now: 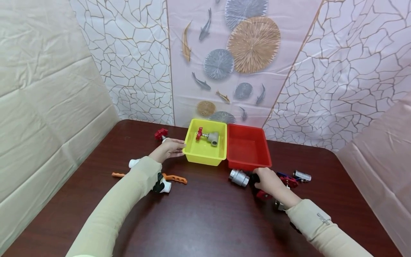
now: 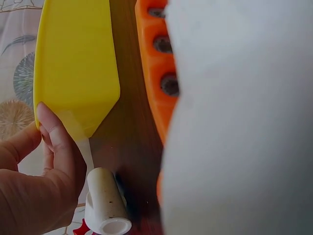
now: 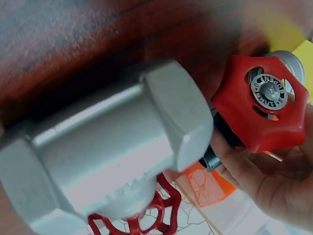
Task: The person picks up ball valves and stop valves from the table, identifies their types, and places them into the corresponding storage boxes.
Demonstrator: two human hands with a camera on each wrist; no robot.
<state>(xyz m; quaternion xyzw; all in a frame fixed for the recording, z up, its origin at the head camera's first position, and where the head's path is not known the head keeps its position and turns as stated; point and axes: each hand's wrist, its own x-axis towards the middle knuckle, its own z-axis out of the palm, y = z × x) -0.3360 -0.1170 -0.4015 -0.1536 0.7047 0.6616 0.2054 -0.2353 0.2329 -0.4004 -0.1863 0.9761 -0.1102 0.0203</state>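
My left hand (image 1: 168,149) pinches the left rim of a yellow bin (image 1: 203,159), thumb on one side and fingers on the other in the left wrist view. Inside the bin lies a grey valve (image 1: 212,137) with a red handwheel. In front of the red bin (image 1: 245,166), my right hand (image 1: 270,184) grips a black-bodied valve with a red handwheel (image 3: 288,120); the palm hides part of it. A silver threaded fitting (image 1: 239,177) lies just left of those fingers. Close to the right wrist camera is a grey metal valve (image 3: 107,147).
More valves (image 1: 289,181) and a small silver fitting (image 1: 302,176) lie right of my right hand. On the left are a white valve with an orange handle (image 1: 174,178) and a valve with a red handwheel (image 1: 161,134). A patterned cloth wall (image 1: 141,71) stands behind the table.
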